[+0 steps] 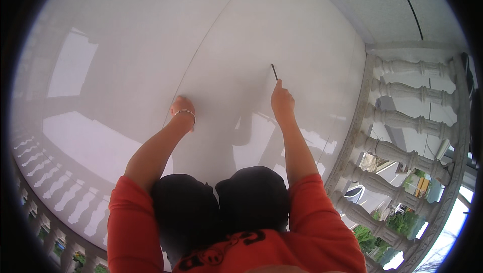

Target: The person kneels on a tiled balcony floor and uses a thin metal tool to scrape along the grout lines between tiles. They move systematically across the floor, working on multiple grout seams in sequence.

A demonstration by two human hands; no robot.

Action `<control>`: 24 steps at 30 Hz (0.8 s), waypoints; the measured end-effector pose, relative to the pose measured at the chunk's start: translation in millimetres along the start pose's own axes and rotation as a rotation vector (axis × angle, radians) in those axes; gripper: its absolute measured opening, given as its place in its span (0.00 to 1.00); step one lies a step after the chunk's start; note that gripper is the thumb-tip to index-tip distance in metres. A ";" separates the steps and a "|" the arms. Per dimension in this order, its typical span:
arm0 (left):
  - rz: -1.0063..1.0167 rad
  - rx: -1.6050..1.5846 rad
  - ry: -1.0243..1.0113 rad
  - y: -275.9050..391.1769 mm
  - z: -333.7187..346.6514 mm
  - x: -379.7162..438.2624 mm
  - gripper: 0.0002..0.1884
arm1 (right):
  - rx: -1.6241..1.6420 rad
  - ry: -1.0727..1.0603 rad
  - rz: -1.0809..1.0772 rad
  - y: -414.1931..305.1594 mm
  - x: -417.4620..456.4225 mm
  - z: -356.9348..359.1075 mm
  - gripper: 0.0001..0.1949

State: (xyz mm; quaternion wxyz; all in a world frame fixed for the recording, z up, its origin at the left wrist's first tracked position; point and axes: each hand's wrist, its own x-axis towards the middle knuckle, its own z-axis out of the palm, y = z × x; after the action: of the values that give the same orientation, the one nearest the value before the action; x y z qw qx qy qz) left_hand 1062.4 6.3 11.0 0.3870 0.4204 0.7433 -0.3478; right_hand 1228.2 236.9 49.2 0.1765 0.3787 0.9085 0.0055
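Note:
My right hand [282,100] holds a thin dark tool [274,71], its index finger stretched along it. The tool's tip points away from me, over the glossy pale floor [226,46]; whether it touches the surface I cannot tell. To the left, my left hand [182,108] is curled and rests on the floor beside a thin dark joint line [196,51]. A bracelet [185,111] circles the left wrist. Whether anything lies under the curled left fingers is hidden.
A stone balustrade [411,120] runs along the right side, and another railing [60,231] curves along the lower left. My bent knees [251,197] are close in front of me. A pale wall [385,5] stands at the upper right. Bright reflections lie on the floor.

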 end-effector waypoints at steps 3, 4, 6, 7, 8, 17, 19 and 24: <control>0.005 -0.014 -0.057 -0.7 -0.7 6.8 0.48 | -0.077 -0.041 -0.022 1.4 13.7 -11.4 0.27; -0.004 -0.014 -0.052 -1.7 0.3 6.2 0.48 | -0.131 -0.052 -0.046 0.9 -0.7 -3.4 0.28; -0.019 -0.015 -0.048 -2.4 4.0 1.7 0.48 | -0.178 -0.132 -0.047 0.9 -22.1 3.4 0.31; -0.025 -0.019 -0.054 -2.2 2.1 1.2 0.48 | -0.160 -0.131 -0.049 1.9 -19.4 0.4 0.30; -0.031 -0.023 -0.062 -3.1 -0.3 1.6 0.48 | -0.142 -0.131 -0.052 2.5 -12.2 -3.3 0.28; -0.010 -0.027 -0.025 -3.6 0.5 2.3 0.48 | -0.166 -0.093 -0.051 -6.7 -12.8 8.6 0.31; -0.005 -0.012 -0.032 -1.0 -2.8 2.5 0.48 | -0.125 -0.037 0.009 -0.9 9.5 -0.5 0.30; -0.052 -0.037 -0.022 -3.6 13.2 11.4 0.48 | -0.100 -0.148 0.014 -8.8 -3.2 -2.2 0.27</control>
State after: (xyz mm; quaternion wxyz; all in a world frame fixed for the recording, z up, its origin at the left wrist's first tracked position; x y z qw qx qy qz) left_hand 1059.0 -2.2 -4.3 0.3938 0.3898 0.7560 -0.3484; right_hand 1223.5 228.7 51.0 0.2618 0.3752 0.8889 0.0238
